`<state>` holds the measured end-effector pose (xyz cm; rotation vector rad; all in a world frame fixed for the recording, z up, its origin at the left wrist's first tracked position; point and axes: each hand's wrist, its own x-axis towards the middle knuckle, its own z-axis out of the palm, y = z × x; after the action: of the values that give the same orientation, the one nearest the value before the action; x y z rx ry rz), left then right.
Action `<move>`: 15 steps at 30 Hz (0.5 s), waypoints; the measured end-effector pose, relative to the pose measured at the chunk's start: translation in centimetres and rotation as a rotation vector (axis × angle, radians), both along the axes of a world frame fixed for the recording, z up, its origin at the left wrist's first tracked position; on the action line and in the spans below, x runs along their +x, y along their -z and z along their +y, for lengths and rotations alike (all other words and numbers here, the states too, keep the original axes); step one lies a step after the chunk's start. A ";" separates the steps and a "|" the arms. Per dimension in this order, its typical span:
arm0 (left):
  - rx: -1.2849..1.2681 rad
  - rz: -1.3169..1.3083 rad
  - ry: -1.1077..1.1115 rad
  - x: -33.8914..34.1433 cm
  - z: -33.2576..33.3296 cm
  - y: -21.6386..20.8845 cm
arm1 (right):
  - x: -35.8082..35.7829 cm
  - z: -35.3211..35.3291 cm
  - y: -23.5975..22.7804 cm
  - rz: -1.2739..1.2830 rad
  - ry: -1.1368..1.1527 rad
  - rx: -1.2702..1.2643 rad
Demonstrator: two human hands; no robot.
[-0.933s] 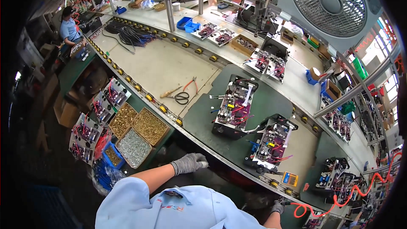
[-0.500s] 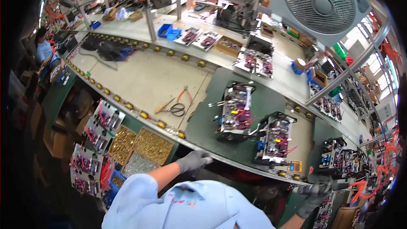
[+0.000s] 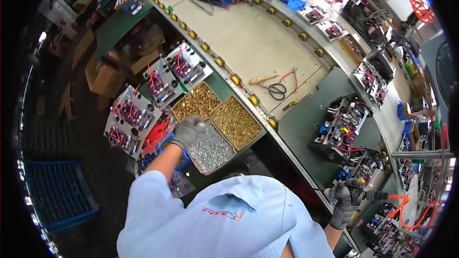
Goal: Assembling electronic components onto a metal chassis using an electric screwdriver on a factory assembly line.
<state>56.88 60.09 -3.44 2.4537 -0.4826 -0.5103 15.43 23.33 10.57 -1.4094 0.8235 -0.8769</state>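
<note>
My grey-gloved left hand (image 3: 187, 133) is over the near edges of a box of brass-coloured screws (image 3: 195, 101) and a box of silver screws (image 3: 210, 148). Its fingers are bent and drawn together; whether anything is between them is too small to make out. A second box of small brass-coloured parts (image 3: 235, 123) adjoins these two. Over the workbench's front edge, my gloved right hand (image 3: 345, 205) is wrapped round a power screwdriver (image 3: 377, 196) with an orange coiled hose. The bit points left. Just beyond it stands a wired electronic assembly (image 3: 366, 167).
Another wired assembly (image 3: 342, 126) stands on the green mat (image 3: 299, 124). Scissors (image 3: 277, 91), red-handled pliers (image 3: 290, 75) and a wooden-handled tool (image 3: 262, 80) lie on the worktop. Circuit plates (image 3: 131, 114) and red parts (image 3: 157, 134) sit left of the boxes. A blue crate (image 3: 62, 191) is farther left.
My left hand has gone from the bench edge leftward to the screw boxes. The view has turned left. My right hand still grips the screwdriver, now nearer the assembly.
</note>
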 end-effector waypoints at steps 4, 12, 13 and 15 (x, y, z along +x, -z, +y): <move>0.193 0.033 -0.136 1.8 4.4 0.5 | 1.3 -1.4 1.2 0.006 -0.036 0.111; 0.293 -0.586 0.115 8.4 -1.9 6.2 | 4.3 -0.5 0.8 -0.080 -0.050 0.198; 0.284 -0.584 0.136 8.6 -2.7 6.0 | 4.3 0.1 0.5 -0.079 -0.029 0.242; 0.511 -0.363 0.242 8.6 -3.7 4.8 | 1.9 -1.4 2.9 -0.027 -0.026 0.251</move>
<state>65.51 56.39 -8.20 3.0188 -0.8978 -0.3055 17.31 21.94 7.64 -1.1835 0.8610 -0.7430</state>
